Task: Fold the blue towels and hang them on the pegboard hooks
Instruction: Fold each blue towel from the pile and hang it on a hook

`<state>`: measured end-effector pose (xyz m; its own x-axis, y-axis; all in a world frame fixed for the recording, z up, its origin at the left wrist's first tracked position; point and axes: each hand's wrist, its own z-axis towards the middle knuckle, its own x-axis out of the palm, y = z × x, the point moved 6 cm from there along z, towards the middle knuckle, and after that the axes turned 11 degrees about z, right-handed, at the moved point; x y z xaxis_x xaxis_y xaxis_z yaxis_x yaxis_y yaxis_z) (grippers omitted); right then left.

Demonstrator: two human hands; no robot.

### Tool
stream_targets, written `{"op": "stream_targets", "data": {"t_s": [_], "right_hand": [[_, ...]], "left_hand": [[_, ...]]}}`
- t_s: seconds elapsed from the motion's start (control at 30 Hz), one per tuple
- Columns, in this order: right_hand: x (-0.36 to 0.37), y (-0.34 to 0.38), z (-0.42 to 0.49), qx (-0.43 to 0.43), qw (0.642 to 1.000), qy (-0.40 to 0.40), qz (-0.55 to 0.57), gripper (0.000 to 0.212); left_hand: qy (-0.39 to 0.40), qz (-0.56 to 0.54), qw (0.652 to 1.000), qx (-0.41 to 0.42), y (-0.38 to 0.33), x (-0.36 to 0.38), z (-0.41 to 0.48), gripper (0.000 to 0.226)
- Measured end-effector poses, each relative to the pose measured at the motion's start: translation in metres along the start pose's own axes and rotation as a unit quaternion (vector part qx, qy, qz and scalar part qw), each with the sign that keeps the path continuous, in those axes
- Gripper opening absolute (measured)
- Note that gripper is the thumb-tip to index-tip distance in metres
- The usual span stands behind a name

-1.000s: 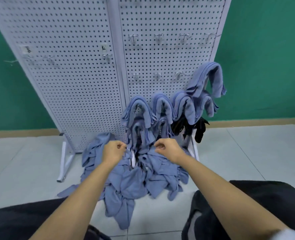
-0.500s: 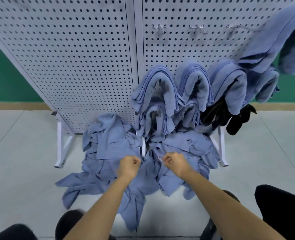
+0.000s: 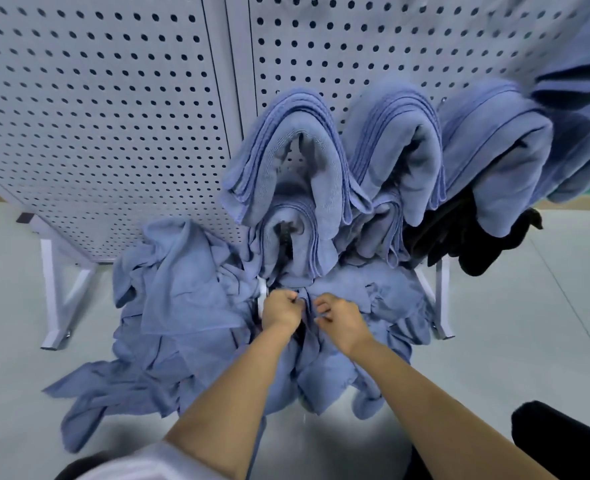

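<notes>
A heap of loose blue towels lies on the floor at the foot of the white pegboard. My left hand and my right hand sit close together over the middle of the heap, each pinching the edge of one blue towel that hangs down between my forearms. Several folded blue towels hang over hooks on the pegboard's right panel, just above my hands; the hooks themselves are hidden under them.
Black cloths hang beneath the folded towels at the right. The pegboard's white metal feet stand on the pale tiled floor at left and right of the heap. My dark-clad knee shows at the lower right.
My head has moved closer and lower toward the pegboard, so the towels fill more of the view. Both hands have come nearer each other while holding the towel edge.
</notes>
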<state>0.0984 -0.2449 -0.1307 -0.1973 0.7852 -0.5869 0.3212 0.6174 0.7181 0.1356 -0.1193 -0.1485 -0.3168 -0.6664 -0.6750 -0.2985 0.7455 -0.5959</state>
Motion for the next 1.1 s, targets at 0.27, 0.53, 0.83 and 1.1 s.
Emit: {"op": "stream_targets", "data": {"t_s": [0.27,0.53,0.83,1.1], "right_hand": [[-0.025,0.026,-0.044,-0.033,0.999,0.000,0.000,0.037],[-0.083,0.104,-0.101,-0.121,0.992,-0.039,-0.012,0.013],[-0.152,0.187,-0.163,-0.194,0.976,0.043,-0.095,0.028],[-0.222,0.260,-0.207,-0.291,0.935,-0.146,0.144,0.010]], "left_hand": [[0.046,0.017,0.993,0.108,-0.028,-0.038,-0.048,0.026],[0.063,0.058,0.974,0.211,-0.089,-0.132,-0.135,0.034],[0.030,-0.074,0.973,0.217,-0.140,-0.248,-0.205,0.021],[0.050,-0.174,0.957,0.226,-0.154,-0.286,-0.244,0.031]]}}
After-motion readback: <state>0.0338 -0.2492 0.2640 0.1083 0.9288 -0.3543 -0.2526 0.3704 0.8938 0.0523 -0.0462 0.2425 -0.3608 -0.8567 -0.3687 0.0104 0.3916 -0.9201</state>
